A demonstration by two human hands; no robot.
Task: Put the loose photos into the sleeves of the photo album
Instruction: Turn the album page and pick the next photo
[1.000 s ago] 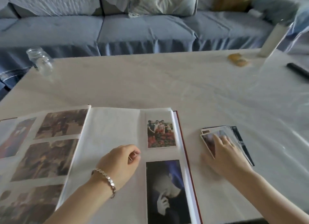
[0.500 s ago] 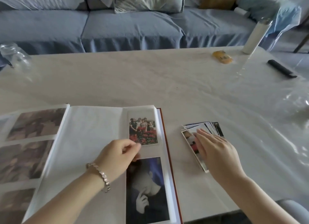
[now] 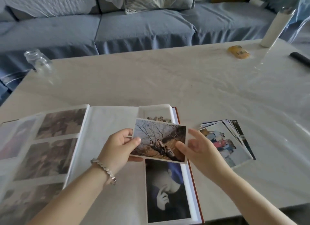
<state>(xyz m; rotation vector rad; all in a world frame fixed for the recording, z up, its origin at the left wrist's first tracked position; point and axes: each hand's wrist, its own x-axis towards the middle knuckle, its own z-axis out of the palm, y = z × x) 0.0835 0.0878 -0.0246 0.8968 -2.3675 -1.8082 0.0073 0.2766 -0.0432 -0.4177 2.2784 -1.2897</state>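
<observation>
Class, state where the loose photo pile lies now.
Head view: the loose photo pile lies fanned on the table, right of the open album, beside the right hand.

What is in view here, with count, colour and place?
photo album: one, white pages, red cover, near side.
held photo: one, tree scene, above the album.
loose photos: one fanned pile, right of album.
glass jar: one, clear, far left.
bottle: one, white, far right.
packet: one, yellow, near bottle.
black object: one, right edge.
table: one, pale.
sofa: one, blue, behind.
left hand: grips held photo; bracelet on wrist.
right hand: thumb touches held photo.
</observation>
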